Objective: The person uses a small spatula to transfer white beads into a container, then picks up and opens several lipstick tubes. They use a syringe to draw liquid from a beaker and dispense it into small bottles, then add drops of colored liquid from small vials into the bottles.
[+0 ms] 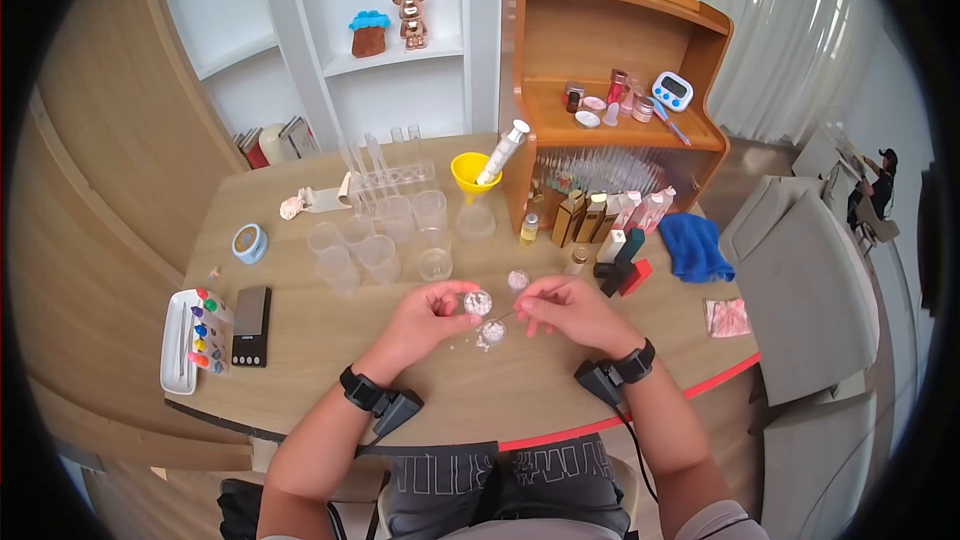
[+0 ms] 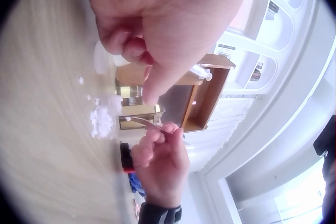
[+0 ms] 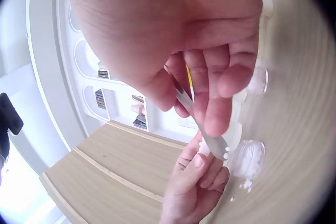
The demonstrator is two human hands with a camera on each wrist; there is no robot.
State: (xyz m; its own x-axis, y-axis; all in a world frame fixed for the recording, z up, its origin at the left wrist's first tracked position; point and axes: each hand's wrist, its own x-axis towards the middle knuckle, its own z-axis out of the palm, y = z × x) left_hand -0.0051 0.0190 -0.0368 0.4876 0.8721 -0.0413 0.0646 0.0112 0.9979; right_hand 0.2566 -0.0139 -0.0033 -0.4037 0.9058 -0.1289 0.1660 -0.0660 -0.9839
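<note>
My left hand holds a small round clear dish of white bits by its edge, between thumb and fingers. In my right hand a thin metal spatula is pinched, its flat tip close to the held dish, with a few white bits on the tip. Below them on the table stands a small clear jar of white bits, with loose white crumbs scattered beside it. A second small jar of white bits stands just behind, between the hands.
Several clear plastic cups and a test-tube rack stand behind. A yellow funnel sits in a flask. Small boxes are right, before a wooden cabinet. A black scale and white tray lie left.
</note>
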